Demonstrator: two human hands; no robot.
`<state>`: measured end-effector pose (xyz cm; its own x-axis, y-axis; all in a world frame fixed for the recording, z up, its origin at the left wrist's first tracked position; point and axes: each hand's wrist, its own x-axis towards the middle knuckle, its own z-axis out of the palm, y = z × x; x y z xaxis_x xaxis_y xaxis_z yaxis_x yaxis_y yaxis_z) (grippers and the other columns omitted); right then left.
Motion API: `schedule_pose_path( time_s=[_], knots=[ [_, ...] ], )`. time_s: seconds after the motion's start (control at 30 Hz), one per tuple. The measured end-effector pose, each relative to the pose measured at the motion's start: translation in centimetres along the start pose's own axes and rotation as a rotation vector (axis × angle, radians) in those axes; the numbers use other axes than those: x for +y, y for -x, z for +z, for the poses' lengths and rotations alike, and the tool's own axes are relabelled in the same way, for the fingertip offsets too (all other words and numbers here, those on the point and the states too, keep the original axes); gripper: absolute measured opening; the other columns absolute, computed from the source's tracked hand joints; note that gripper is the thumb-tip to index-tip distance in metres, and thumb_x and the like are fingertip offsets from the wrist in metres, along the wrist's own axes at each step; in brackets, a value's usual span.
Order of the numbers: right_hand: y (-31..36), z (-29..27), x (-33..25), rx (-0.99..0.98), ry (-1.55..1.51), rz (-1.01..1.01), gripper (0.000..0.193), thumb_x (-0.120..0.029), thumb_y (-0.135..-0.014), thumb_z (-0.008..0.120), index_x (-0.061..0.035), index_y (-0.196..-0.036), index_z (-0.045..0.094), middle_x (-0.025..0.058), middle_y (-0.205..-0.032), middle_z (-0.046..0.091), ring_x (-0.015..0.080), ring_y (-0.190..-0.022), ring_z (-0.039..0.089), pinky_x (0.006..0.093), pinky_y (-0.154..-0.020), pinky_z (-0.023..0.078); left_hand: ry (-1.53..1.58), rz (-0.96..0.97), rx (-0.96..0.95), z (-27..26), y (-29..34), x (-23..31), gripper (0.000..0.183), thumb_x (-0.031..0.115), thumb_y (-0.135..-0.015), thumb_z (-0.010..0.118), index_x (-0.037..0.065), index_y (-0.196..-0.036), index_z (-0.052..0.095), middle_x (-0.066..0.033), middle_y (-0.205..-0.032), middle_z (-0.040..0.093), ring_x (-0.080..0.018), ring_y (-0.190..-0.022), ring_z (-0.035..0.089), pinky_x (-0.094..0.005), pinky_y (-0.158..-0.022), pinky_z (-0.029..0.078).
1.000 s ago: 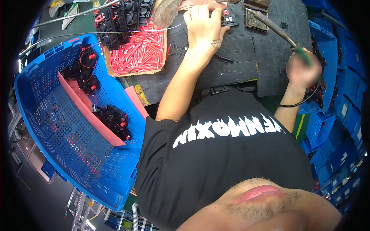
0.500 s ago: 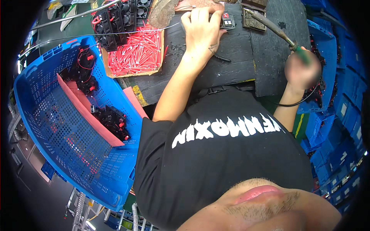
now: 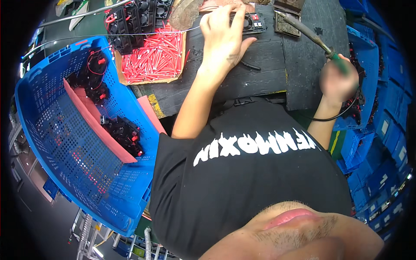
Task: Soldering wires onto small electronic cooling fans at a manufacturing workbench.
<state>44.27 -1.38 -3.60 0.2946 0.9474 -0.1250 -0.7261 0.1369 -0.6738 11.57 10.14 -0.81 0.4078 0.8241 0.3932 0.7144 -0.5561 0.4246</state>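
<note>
At the top of the bench, my left hand (image 3: 222, 41) is open with its thumb spread away from the fingers. It rests beside a small black fan (image 3: 252, 22) with red and white pieces on its right end, partly behind the fingers. A thin silvery wire (image 3: 130, 34) crosses from the left to the outer side of this hand; the fingers hide whether it is held. On the right, my right hand (image 3: 339, 81), blurred, is closed round the green handle of a soldering iron (image 3: 318, 40). Its tip points up-left, over the edge of a small metal tray (image 3: 287, 27).
Left of my arm, a box of red sleeved pieces (image 3: 151, 58) stands beside stacked black fans (image 3: 123, 32). A large blue perforated crate (image 3: 56, 147) with wired black parts is at my left. Another blue crate (image 3: 368, 78) sits beyond my right hand. A dark cable trails from that hand.
My left hand has shifted slightly left and its thumb and index finger have spread apart, so more of the fan shows. My right hand and the soldering iron have barely moved.
</note>
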Motion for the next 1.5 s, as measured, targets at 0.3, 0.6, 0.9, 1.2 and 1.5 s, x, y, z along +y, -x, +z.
schedule_pose_path(
  time_s=[0.3,0.6,0.9,1.2,1.5],
  knots=[
    [-0.4,-0.7,0.0,0.003,0.021,0.015,0.051,-0.031,-0.094,0.041,0.0051,-0.112,0.072,0.0269,-0.087,0.068,0.0167,-0.054,0.048,0.0242,-0.047,0.034,-0.194,0.077,0.169,-3.5,5.1,-6.1,0.029,-0.001,-0.081,0.066,0.002,-0.109,0.07,-0.0116,-0.106,0.072,-0.0296,-0.081,0.067,-0.0372,-0.075,0.055],
    [-0.4,0.1,0.1,-0.035,-0.003,0.026,0.05,-0.03,-0.094,0.041,0.0051,-0.112,0.072,0.0276,-0.089,0.068,0.017,-0.055,0.049,0.0237,-0.047,0.034,-0.379,0.005,0.196,-1.5,5.1,-6.0,0.021,0.01,-0.082,0.067,0.008,-0.102,0.072,-0.0058,-0.104,0.072,-0.0244,-0.08,0.062,-0.0387,-0.07,0.044],
    [0.0,-0.3,0.1,0.015,-0.005,0.029,0.05,-0.03,-0.094,0.042,0.0053,-0.112,0.072,0.0274,-0.087,0.068,0.0169,-0.054,0.048,0.0245,-0.048,0.033,-0.475,-0.109,0.271,-3.8,5.8,-4.9,0.014,0.02,-0.079,0.08,0.013,-0.085,0.069,-0.0047,-0.081,0.057,-0.0262,-0.082,0.055,-0.0438,-0.082,0.034],
    [-0.5,-0.3,0.1,-0.007,0.015,0.022,0.051,-0.03,-0.094,0.041,0.0055,-0.112,0.073,0.0275,-0.085,0.068,0.0172,-0.053,0.047,0.0241,-0.048,0.033,-0.219,0.058,0.012,-2.9,4.8,-1.2,0.056,0.035,-0.072,0.083,0.009,-0.119,0.066,-0.005,-0.09,0.057,-0.0242,-0.083,0.056,-0.0393,-0.074,0.04],
    [0.4,-0.2,-0.3,0.027,0.025,-0.026,0.051,-0.029,-0.094,0.04,0.0054,-0.112,0.072,0.0278,-0.087,0.068,0.0173,-0.054,0.048,0.0242,-0.047,0.033,-0.198,0.077,0.034,-0.7,2.3,-1.9,0.056,0.029,-0.064,0.086,0.01,-0.113,0.067,-0.0034,-0.105,0.059,-0.0257,-0.095,0.053,-0.0418,-0.08,0.039]
  ],
)
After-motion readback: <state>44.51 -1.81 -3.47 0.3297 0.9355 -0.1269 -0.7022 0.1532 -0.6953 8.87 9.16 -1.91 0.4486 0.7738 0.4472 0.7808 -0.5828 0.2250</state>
